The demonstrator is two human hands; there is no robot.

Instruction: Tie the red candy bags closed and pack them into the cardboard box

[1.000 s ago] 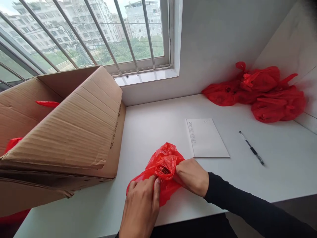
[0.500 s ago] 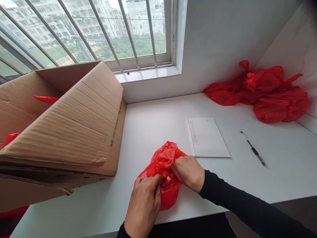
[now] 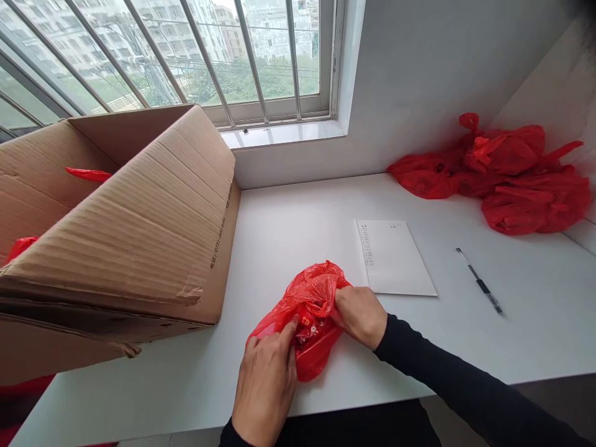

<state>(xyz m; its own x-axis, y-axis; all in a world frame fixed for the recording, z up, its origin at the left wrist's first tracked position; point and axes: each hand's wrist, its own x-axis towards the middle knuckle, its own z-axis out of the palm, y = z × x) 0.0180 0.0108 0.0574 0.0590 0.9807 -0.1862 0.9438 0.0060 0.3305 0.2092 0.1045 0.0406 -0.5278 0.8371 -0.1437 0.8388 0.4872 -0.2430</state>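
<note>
From where I stand, the red plastic bag point(image 3: 310, 288) sits in the lower middle of the frame, on the white worktop point(image 3: 288, 217), its mouth spread enough to show shiny red contents point(image 3: 311, 330). The right hand point(image 3: 361, 316) is closed around bunched plastic at the bag's right side. The left hand point(image 3: 265, 379) lies along the left side, fingers bent at the opening; whether they pinch anything, I can't tell.

That film looks thin, so a hard pull between the hands could split it. If the right hand let go, the mouth might flop over the contents; tipping the bag too far could spill them. The white booklet point(image 3: 395, 257) lies just beside the right hand, where a careless elbow or wrist might nudge it.
</note>
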